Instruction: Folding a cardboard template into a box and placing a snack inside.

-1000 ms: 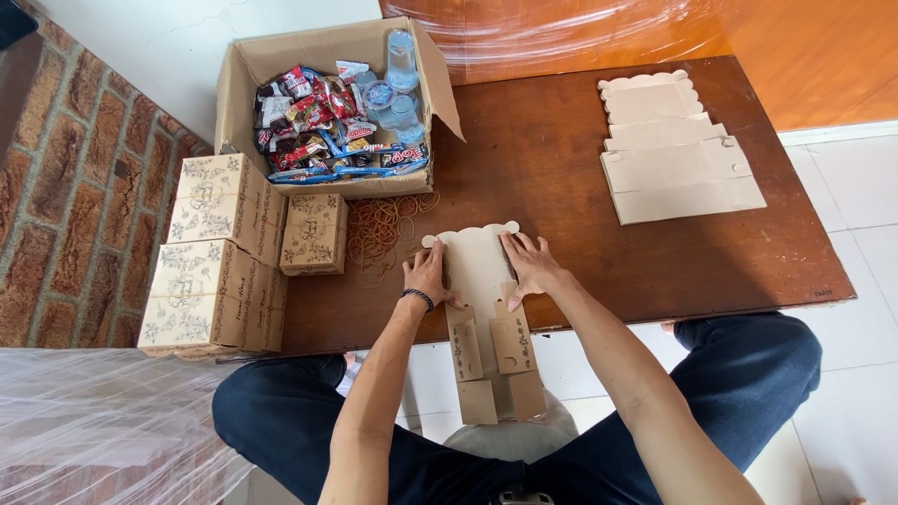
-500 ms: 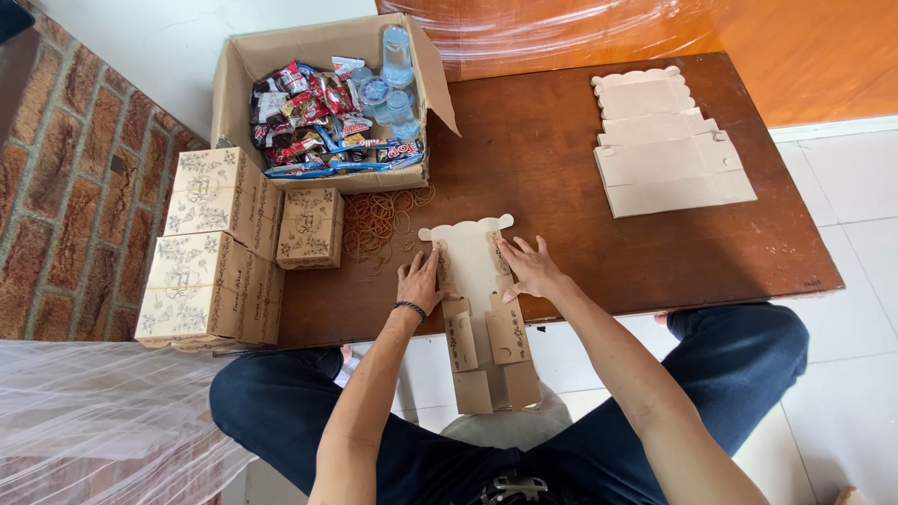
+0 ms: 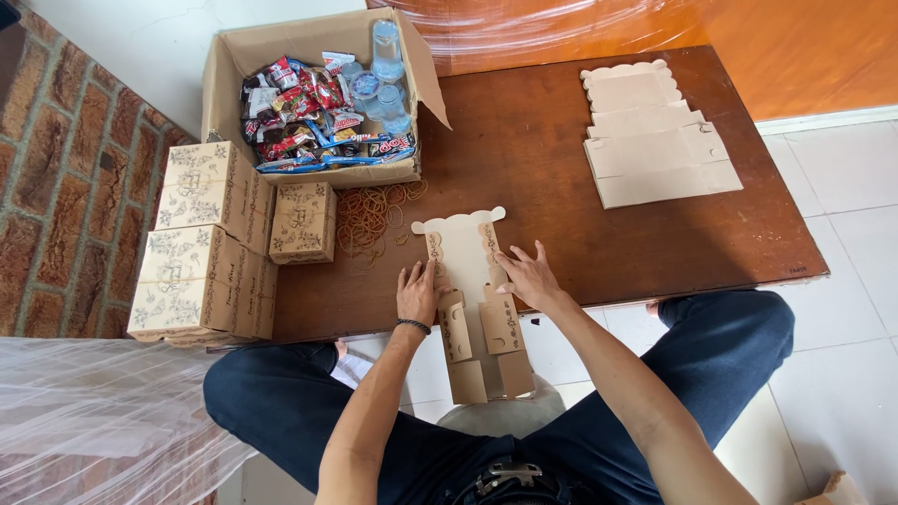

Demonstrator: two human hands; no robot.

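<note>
A: What stands at the far left?

B: A stack of finished printed boxes [image 3: 201, 252] sits on the left end of the brown worktop [image 3: 561, 159], against a brick wall. Just to their right stands one smaller printed box [image 3: 301, 223] on its own.

A: And behind those?

B: An open carton [image 3: 318, 103], full of wrapped snacks and sealed water cups. In front of it a loose scatter of rubber bands [image 3: 374, 213] lies on the wood, between the small box and the flat cardboard.

A: Where is that cardboard?

B: The unfolded box blank [image 3: 463, 257] lies at the near edge of the worktop, scalloped end pointing away from the person. Its lower flaps hang past the edge, over the lap.

A: The hands?

B: The left hand [image 3: 416, 292] lies flat on the blank's left side, fingers stretched forward and close together, gripping nothing. A dark band circles that wrist. The right hand [image 3: 528, 276] presses the blank's right side, fingers spread wide, also gripping nothing. Both touch the cardboard, with the middle panel bare between them.

A: Further right?

B: A pile of flat blanks [image 3: 655, 140] lies at the far right of the worktop, well apart from the hands. Orange sheeting runs behind the table, and pale floor tiles show to the right.
</note>
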